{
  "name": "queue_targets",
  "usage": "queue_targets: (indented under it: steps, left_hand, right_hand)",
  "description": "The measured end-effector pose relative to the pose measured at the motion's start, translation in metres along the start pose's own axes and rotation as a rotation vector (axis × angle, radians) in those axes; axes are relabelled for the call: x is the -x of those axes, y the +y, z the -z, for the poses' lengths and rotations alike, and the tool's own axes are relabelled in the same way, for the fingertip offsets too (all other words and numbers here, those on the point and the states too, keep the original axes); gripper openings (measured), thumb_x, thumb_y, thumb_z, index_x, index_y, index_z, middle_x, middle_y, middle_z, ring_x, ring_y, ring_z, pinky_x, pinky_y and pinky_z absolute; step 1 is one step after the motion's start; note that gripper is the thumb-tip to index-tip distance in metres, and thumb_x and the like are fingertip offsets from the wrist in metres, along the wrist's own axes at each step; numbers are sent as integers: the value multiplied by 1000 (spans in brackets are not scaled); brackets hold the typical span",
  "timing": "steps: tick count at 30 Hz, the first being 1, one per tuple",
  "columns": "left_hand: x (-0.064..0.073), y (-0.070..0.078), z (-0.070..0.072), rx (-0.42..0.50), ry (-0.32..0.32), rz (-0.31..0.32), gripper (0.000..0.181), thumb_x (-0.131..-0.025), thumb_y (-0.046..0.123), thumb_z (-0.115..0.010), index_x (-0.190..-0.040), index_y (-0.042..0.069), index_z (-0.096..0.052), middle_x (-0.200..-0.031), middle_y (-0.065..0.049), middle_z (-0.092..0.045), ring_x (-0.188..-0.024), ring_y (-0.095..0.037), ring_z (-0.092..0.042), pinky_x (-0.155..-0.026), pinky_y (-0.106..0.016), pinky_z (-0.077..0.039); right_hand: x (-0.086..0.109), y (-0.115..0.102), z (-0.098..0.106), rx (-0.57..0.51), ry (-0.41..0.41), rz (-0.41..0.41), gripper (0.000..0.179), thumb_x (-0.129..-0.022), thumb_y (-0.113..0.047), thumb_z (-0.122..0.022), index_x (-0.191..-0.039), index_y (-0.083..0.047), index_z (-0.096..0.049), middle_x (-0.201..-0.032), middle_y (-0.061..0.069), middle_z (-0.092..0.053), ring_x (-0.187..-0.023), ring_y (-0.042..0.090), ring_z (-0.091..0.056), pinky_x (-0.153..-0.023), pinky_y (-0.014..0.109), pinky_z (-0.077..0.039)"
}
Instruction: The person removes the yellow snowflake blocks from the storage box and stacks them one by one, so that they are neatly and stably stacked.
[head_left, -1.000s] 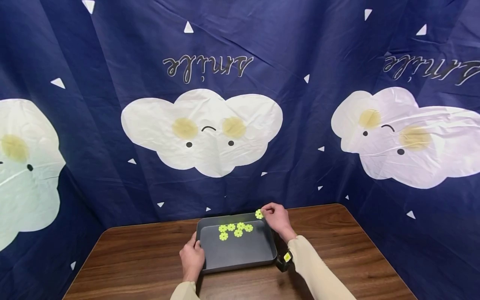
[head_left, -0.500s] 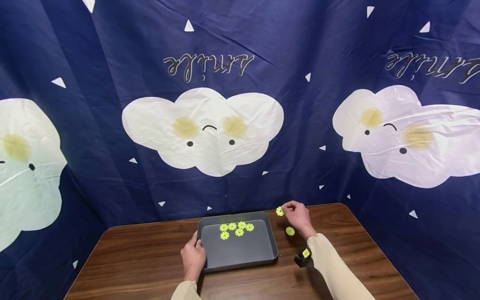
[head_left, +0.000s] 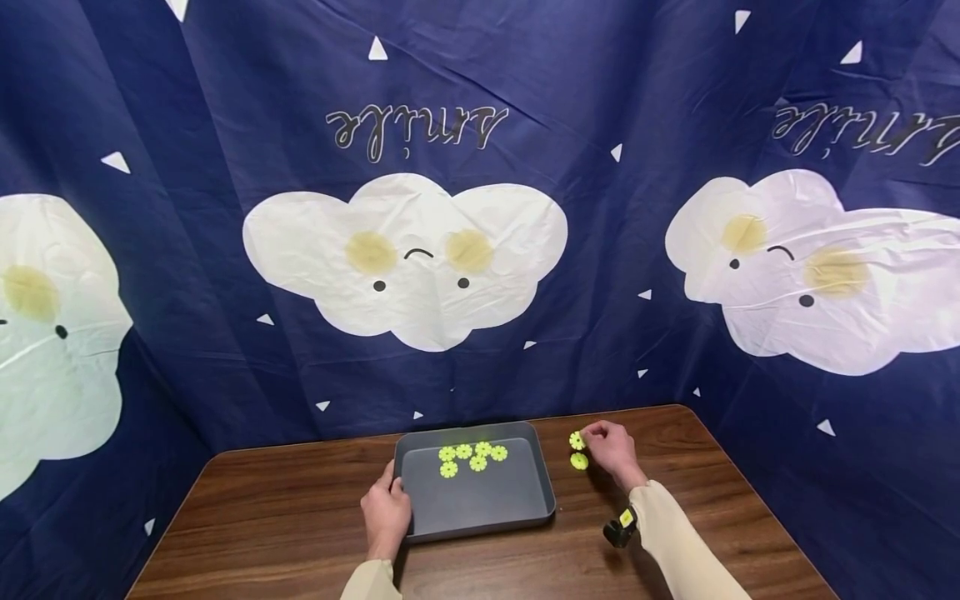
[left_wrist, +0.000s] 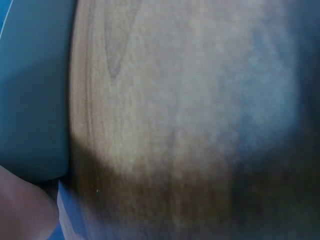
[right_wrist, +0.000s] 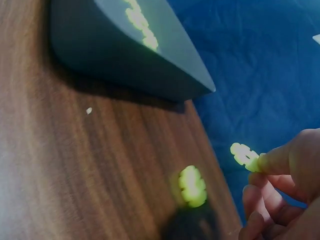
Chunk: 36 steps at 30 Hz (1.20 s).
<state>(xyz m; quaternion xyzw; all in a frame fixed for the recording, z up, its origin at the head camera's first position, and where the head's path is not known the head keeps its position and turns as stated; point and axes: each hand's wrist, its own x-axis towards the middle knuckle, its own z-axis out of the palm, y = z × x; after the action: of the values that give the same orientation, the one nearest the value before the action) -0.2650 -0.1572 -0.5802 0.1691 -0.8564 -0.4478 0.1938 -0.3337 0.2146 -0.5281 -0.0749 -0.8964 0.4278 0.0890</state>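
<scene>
My right hand [head_left: 613, 452] pinches a yellow-green snowflake disc [head_left: 576, 440] between thumb and fingertip, right of the tray. In the right wrist view, this notched toy disc [right_wrist: 243, 155] is held above the table, near its edge. A second loose disc [head_left: 579, 461] lies on the wood just in front of it. My left hand [head_left: 386, 510] grips the left side of the dark grey rectangular tray [head_left: 480, 504], with the thumb at the rim. Several matching discs [head_left: 463, 452] are grouped inside, toward the tray's far side. The left wrist view shows only a fingertip [left_wrist: 25, 207] against the tray wall [left_wrist: 32, 100].
A brown wood-grain table [head_left: 285, 517] bears everything. Close behind and to both sides hangs a dark blue curtain [head_left: 600, 367] printed with white clouds. A tiny pale speck [right_wrist: 89, 110] lies on the table beside the tray.
My right hand has carried the pinched disc from the tray's far right corner rightward, then lower toward the loose disc, which the arm earlier hid. The left hand and tray stay put.
</scene>
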Motion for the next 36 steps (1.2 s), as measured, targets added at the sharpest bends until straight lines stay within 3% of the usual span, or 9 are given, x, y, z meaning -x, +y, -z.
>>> queue_targets:
  steps: [21, 36]
  left_hand:
    - [0, 0, 0, 0, -6, 8, 42, -99, 0, -52, -140, -1, -58, -134, -27, -61, -123, -48, -60, -102, -61, -47]
    - [0, 0, -1, -20, -1, 14, 41, -100, 2, -53, -140, -1, -58, -135, -27, -61, -123, -47, -60, -102, -61, -47]
  right_hand:
    - [10, 22, -11, 44, -42, -40, 14, -92, -17, -68, -91, -5, -74, -87, 6, -73, -84, 24, -64, -74, 33, -48]
    - [10, 24, -14, 104, -56, -56, 13, -91, -18, -66, -88, -8, -74, -87, 5, -72, -83, 25, -63, -74, 35, -48]
